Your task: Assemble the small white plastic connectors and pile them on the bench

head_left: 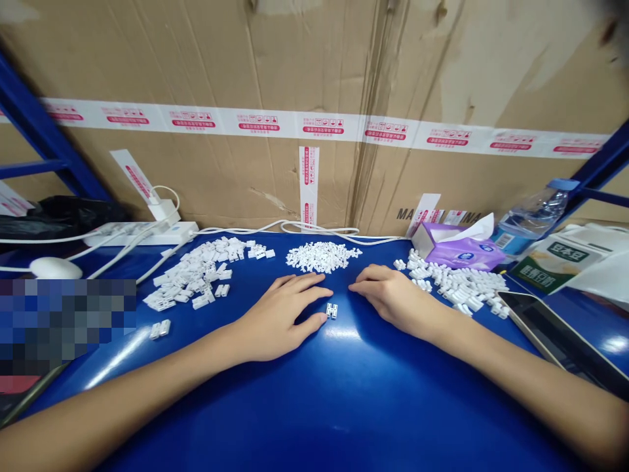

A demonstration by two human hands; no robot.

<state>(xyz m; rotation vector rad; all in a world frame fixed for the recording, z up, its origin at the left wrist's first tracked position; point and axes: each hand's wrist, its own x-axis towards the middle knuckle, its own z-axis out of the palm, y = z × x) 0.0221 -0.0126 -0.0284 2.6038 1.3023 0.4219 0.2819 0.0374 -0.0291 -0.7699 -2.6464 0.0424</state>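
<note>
On the blue table (314,406), a small white piece with dark marks (332,311) lies beside the thumb tip of my left hand (282,314). That hand rests palm down with its fingers spread. To the right, my right hand (386,292) has its fingers pinched together near the table; anything between the fingertips is too small to make out. Behind and between the hands is a pile of tiny white parts (322,256). White block pieces (189,272) are heaped at the left, and more white pieces (462,285) lie behind my right forearm.
A power strip (142,233) with white cables sits at the back left. At the right are a purple tissue pack (457,247), a bottle (533,216), a green and white carton (553,259) and a dark-screened device (560,334). Cardboard (221,177) stands behind.
</note>
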